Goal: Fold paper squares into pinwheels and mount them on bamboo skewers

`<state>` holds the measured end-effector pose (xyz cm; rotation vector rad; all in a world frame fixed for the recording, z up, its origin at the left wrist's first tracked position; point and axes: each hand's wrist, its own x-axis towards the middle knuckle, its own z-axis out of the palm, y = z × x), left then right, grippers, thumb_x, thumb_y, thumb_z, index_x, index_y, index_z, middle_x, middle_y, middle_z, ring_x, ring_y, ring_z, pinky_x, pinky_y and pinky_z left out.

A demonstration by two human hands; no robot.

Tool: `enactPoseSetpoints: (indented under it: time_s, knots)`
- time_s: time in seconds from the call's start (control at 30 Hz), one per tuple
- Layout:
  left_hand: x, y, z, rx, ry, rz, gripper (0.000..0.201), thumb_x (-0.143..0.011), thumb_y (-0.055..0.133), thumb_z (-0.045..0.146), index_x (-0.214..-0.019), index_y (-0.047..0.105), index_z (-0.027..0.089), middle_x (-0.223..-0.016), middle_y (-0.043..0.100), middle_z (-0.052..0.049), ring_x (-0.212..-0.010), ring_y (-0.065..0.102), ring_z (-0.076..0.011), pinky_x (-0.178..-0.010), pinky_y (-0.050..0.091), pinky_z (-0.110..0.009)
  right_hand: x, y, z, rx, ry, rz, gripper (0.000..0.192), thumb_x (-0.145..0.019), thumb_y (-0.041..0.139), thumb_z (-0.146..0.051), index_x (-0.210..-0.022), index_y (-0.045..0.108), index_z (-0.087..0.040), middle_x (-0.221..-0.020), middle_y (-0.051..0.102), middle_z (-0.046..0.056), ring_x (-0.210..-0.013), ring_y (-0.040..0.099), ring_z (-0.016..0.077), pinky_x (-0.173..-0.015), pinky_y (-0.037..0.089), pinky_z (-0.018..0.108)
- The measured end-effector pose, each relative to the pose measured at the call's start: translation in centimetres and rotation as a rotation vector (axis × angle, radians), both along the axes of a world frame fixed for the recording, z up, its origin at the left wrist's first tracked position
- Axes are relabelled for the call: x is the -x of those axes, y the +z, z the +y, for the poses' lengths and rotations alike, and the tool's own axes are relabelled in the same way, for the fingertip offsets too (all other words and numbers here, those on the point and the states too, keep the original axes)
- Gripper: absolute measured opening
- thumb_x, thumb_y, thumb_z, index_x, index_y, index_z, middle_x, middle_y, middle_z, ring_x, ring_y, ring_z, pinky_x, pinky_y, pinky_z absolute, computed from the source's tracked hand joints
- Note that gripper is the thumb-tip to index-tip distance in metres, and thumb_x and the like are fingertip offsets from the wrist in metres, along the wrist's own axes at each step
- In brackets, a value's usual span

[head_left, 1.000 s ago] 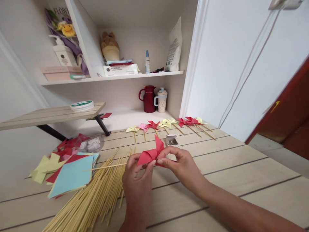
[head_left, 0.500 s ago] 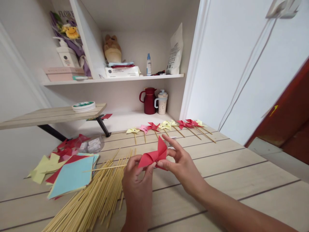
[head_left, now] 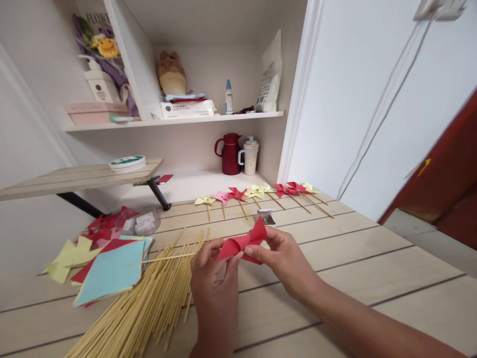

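Above the wooden table (head_left: pixel 372 258), just right of the bamboo skewer pile (head_left: pixel 149 303): left hand (head_left: pixel 214 278) and right hand (head_left: pixel 285 261) both pinch a folded red paper pinwheel head (head_left: pixel 242 243), no stick on it yet. Finished pinwheels on sticks (head_left: pixel 261 193) lie in a row at the far edge. Judged partway: many skewers and the stack of paper squares (head_left: pixel 112 271) remain unused. Small metal clip (head_left: pixel 266 217) nearby. Shelf book (head_left: pixel 89 22) reads "FLOW…"; other labels too small to read.
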<state>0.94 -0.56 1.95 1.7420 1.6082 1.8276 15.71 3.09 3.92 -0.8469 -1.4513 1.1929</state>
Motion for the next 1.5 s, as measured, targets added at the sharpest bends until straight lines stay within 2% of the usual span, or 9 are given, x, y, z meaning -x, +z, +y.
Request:
enactPoseSetpoints:
  time_s: [0.17, 0.33, 0.47, 0.6, 0.67, 0.83, 1.0, 1.27, 1.5]
  knots:
    - [0.1, -0.1, 0.0, -0.039, 0.046, 0.086, 0.008, -0.080, 0.070, 0.026, -0.080, 0.077, 0.030, -0.087, 0.069, 0.000, -0.083, 0.062, -0.0201, -0.075, 0.048, -0.032, 0.0, 0.0, -0.1, -0.027, -0.029, -0.038, 0.013, -0.076, 0.075, -0.032, -0.078, 0.070, -0.020, -0.072, 0.065, 0.000, -0.069, 0.057, 0.0160, -0.066, 0.047, 0.029]
    - [-0.1, 0.0, -0.3, -0.144, 0.088, 0.205, 0.014, -0.081, 0.068, 0.019, -0.083, 0.076, 0.030, -0.084, 0.067, 0.000, -0.079, 0.061, -0.0185, -0.076, 0.047, -0.032, 0.1, 0.1, -0.4, -0.087, -0.087, -0.091, 0.007, -0.079, 0.069, -0.025, -0.075, 0.067, -0.020, -0.071, 0.063, -0.001, -0.068, 0.055, 0.0152, -0.067, 0.046, 0.029]
    - [-0.1, 0.5, -0.8, -0.327, 0.129, 0.358, 0.016, -0.083, 0.066, 0.017, -0.088, 0.074, 0.030, -0.084, 0.068, 0.000, -0.078, 0.061, -0.0179, -0.085, 0.044, -0.036, -0.1, -0.3, -0.3, -0.192, -0.078, -0.051, 0.002, -0.083, 0.068, -0.023, -0.082, 0.067, -0.023, -0.079, 0.067, 0.000, -0.075, 0.059, 0.0163, -0.071, 0.048, 0.029]
    - [0.3, 1.2, -1.3, -0.478, 0.112, 0.536, 0.023, -0.085, 0.064, 0.012, -0.097, 0.072, 0.030, -0.082, 0.071, 0.001, -0.074, 0.064, -0.0152, -0.094, 0.038, -0.038, -0.7, -0.8, -0.3, -0.344, -0.123, -0.035, 0.011, -0.084, 0.070, -0.025, -0.095, 0.068, -0.028, -0.086, 0.070, 0.000, -0.089, 0.062, 0.0189, -0.080, 0.050, 0.031]
    - [0.3, 1.4, -1.4, -0.490, 0.114, 0.568, 0.023, -0.085, 0.063, 0.011, -0.098, 0.071, 0.028, -0.083, 0.070, 0.000, -0.074, 0.064, -0.0147, -0.095, 0.037, -0.038, -0.9, -0.8, -0.3, -0.378, -0.126, -0.028, 0.013, -0.085, 0.070, -0.024, -0.098, 0.067, -0.029, -0.086, 0.070, 0.001, -0.091, 0.062, 0.0198, -0.081, 0.050, 0.033]
    - [0.1, 1.6, -1.4, -0.523, 0.105, 0.551, 0.019, -0.086, 0.062, 0.009, -0.097, 0.070, 0.023, -0.082, 0.069, -0.001, -0.074, 0.064, -0.0138, -0.096, 0.036, -0.039, -1.2, -0.5, -0.1, -0.520, -0.095, -0.072, 0.006, -0.086, 0.069, -0.022, -0.090, 0.071, -0.027, -0.084, 0.069, 0.003, -0.086, 0.063, 0.0205, -0.079, 0.051, 0.036]
    - [-0.3, 1.6, -1.4, -0.553, 0.114, 0.476, 0.019, -0.086, 0.064, 0.007, -0.094, 0.072, 0.022, -0.083, 0.069, 0.000, -0.074, 0.063, -0.0121, -0.096, 0.036, -0.040, -1.6, -0.2, 0.2, -0.725, -0.099, -0.136, 0.013, -0.086, 0.068, -0.015, -0.094, 0.071, -0.025, -0.083, 0.068, 0.003, -0.085, 0.061, 0.0205, -0.079, 0.050, 0.039]
    - [-0.1, 1.8, -1.6, -0.532, 0.108, 0.520, 0.017, -0.087, 0.064, 0.009, -0.092, 0.072, 0.023, -0.081, 0.069, 0.001, -0.075, 0.062, -0.0114, -0.096, 0.035, -0.038, -2.2, 0.6, 0.3, -0.997, -0.066, -0.257, 0.022, -0.084, 0.063, -0.003, -0.098, 0.066, -0.020, -0.084, 0.068, 0.005, -0.085, 0.060, 0.0212, -0.084, 0.049, 0.043]
    - [0.0, 1.5, -1.6, -0.507, 0.081, 0.500, 0.017, -0.091, 0.059, 0.012, -0.094, 0.070, 0.025, -0.082, 0.067, 0.000, -0.078, 0.060, -0.0138, -0.094, 0.036, -0.040, -2.4, 0.9, 0.1, -1.086, -0.064, -0.275, 0.027, -0.083, 0.055, -0.001, -0.102, 0.064, -0.018, -0.084, 0.068, 0.007, -0.086, 0.059, 0.0226, -0.084, 0.048, 0.045]
